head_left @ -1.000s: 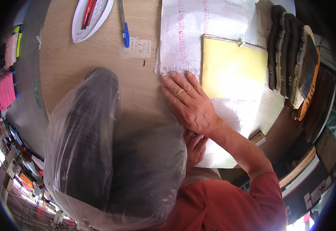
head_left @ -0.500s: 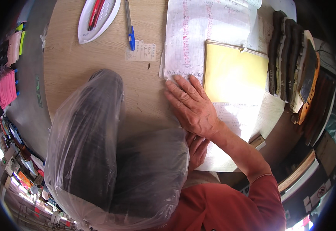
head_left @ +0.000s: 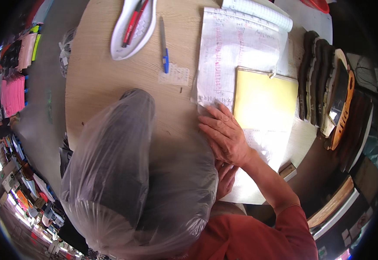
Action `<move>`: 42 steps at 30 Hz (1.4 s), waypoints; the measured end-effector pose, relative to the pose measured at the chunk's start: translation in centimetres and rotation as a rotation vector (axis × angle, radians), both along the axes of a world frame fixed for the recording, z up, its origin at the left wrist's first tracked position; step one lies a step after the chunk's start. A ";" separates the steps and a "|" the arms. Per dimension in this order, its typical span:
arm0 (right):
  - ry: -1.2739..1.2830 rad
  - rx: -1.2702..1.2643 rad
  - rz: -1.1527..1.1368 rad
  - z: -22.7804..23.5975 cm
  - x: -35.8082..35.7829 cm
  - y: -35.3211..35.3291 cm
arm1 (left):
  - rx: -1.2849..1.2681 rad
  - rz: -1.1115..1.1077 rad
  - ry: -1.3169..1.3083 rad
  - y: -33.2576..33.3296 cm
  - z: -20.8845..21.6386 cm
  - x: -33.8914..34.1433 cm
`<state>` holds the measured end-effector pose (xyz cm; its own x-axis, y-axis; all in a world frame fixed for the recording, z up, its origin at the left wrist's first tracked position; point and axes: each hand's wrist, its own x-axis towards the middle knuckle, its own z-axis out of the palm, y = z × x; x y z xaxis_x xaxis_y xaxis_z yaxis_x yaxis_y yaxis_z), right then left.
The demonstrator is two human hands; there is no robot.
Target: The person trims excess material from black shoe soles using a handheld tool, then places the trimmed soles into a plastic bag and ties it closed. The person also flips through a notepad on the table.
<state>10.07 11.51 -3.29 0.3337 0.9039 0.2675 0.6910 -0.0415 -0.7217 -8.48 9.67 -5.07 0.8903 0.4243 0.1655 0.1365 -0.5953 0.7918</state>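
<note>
My right hand (head_left: 227, 136) lies palm down at the lower left corner of a handwritten paper sheet (head_left: 217, 54). Its fingers stretch to the left, close together, over the paper's edge. Just below it, by the right wrist, my left hand (head_left: 226, 184) shows in part, fingers extended and partly covered; its forearm is hidden. Beside both hands, a clear plastic bag (head_left: 111, 147) covers a large two-lobed dark form whose kind I cannot tell. On the sheet rests a yellow pad (head_left: 265, 99), just up and right of my right hand.
A white tray (head_left: 150, 41) with red pens (head_left: 133, 26), a blue-capped pen (head_left: 166, 60) and a small printed slip (head_left: 180, 76) lie on the wooden table (head_left: 98, 78). Dark curved pieces (head_left: 312, 78) and an orange-edged one (head_left: 344, 112) stand at the right. Pink goods (head_left: 13, 93) are far left.
The whole view has shifted, so the table things sit further right and lower. My right hand's fingers have drawn closer together at the paper's corner.
</note>
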 end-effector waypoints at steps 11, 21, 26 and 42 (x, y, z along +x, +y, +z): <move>0.224 0.030 -0.206 3.1 5.2 8.8 | -0.075 -0.004 0.006 -0.8 -0.5 -0.5; -0.469 -0.233 -0.037 0.0 9.1 19.2 | -0.178 -0.034 0.181 -3.2 -3.7 -2.6; -0.747 -0.229 0.166 0.8 11.1 19.6 | 1.017 -0.349 0.360 -2.6 -5.2 -3.5; 0.235 0.283 -0.347 8.4 12.3 6.5 | -0.029 -0.031 -0.024 -0.3 0.1 -0.5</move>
<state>22.41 18.06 5.13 0.6820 0.6320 0.3680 0.4888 -0.0196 -0.8722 -9.00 9.35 -4.96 0.8988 0.4017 0.1754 0.0990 -0.5758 0.8116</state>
